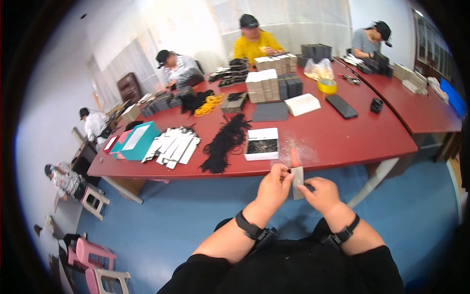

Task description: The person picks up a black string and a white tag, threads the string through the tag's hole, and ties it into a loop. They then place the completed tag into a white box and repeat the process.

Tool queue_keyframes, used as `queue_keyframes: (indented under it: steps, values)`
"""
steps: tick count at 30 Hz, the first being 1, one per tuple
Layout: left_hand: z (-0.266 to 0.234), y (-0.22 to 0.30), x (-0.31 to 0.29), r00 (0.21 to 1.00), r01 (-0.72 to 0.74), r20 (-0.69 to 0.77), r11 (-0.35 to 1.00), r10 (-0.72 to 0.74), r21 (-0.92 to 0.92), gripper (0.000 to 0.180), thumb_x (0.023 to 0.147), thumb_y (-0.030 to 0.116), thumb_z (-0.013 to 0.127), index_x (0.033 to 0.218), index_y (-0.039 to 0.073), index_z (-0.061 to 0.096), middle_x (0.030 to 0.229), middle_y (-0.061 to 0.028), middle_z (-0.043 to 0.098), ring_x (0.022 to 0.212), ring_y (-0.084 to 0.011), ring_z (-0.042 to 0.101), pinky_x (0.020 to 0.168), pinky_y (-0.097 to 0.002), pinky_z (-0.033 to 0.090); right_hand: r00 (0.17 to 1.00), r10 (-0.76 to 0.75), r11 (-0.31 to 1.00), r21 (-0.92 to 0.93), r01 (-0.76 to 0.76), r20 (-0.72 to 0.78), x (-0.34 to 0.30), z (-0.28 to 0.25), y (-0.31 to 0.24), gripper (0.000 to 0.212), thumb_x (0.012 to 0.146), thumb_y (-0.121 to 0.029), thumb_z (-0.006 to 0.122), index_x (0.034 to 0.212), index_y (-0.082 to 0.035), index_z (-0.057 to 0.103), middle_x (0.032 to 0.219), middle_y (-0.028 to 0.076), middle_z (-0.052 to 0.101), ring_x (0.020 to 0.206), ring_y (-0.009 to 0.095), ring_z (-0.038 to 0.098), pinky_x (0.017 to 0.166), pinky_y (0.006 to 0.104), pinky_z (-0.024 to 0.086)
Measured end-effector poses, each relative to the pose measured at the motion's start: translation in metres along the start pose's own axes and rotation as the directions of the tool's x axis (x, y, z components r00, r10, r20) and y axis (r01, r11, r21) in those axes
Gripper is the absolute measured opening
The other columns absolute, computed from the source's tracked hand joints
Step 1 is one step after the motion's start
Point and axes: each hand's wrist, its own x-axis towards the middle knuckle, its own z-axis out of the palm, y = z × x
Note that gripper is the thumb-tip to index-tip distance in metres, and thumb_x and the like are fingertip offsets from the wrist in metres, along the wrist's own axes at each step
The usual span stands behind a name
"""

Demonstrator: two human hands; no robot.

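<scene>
Red box [111, 143]: small, at the left end of the red table [364, 139]; something white is in it, too small to tell.
Teal box [146, 148]: open at the top, just beside the red box; a white sheet lies inside.
White strips [171, 147]: a loose heap, to the right of the teal box.
Black cords [225, 142]: a long tangled pile, reaching to the near edge of the table.
White box [262, 157]: open, near the edge; on its bottom are many fine dark pieces, perhaps short cords, but the view is not clear.
Left hand [274, 185]: closed, the fingertips gripping the upper part of the card.
Card [298, 192]: grey and narrow, held between both hands, just before the table edge.
Orange handle [294, 157]: on the table, just beyond the card, with clear plastic around it.
Right hand [321, 192]: thumb and fingers pinch the right edge of the card, lower down.
Plastic bag [318, 66]: farther back, with yellowish things in it.
Tape [327, 87]: a yellow roll, near the bag.
Phone [341, 106]: black, lying flat, nearer than the tape.
</scene>
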Motion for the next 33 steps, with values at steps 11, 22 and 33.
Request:
queue_keyframes:
  steps: [11,22,33]
  values:
    - [-0.125,-0.021,0.068,0.974,-0.008,-0.163,0.741,0.159,0.671,0.013,0.075,0.021,0.07,0.075,0.009,0.066,0.082,-0.0076,0.06,0.086,-0.0277,0.055,0.073,-0.0414,0.042,0.973,0.233,0.844,0.495,-0.205,0.006,0.104,-0.043,0.037,0.021,0.086,-0.019,0.06,0.077,0.001,0.06,0.062,0.0,0.055,0.059,0.007,0.05,0.055,0.0264,0.042]
    - [-0.137,-0.02,0.1,0.99,-0.101,0.136,0.55,-0.023,0.829,0.019,0.085,0.018,0.054,0.08,0.004,0.065,0.085,-0.0163,0.063,0.09,-0.034,0.058,0.08,-0.0481,0.041,0.965,0.237,0.85,0.457,-0.262,0.113,0.102,-0.042,0.042,0.017,0.085,-0.017,0.061,0.08,0.0,0.061,0.065,-0.001,0.057,0.058,0.006,0.049,0.054,0.0228,0.041]
    - [-0.194,0.085,0.169,0.988,-0.156,0.018,0.986,0.155,0.059,0.011,0.094,0.014,0.047,0.088,0.005,0.046,0.066,-0.0004,0.048,0.058,-0.0091,0.045,0.056,-0.0249,0.04,0.953,0.285,0.793,0.534,-0.293,0.1,0.098,-0.039,0.053,0.016,0.087,-0.015,0.06,0.08,0.0,0.06,0.064,-0.002,0.054,0.055,0.005,0.045,0.049,0.022,0.037]
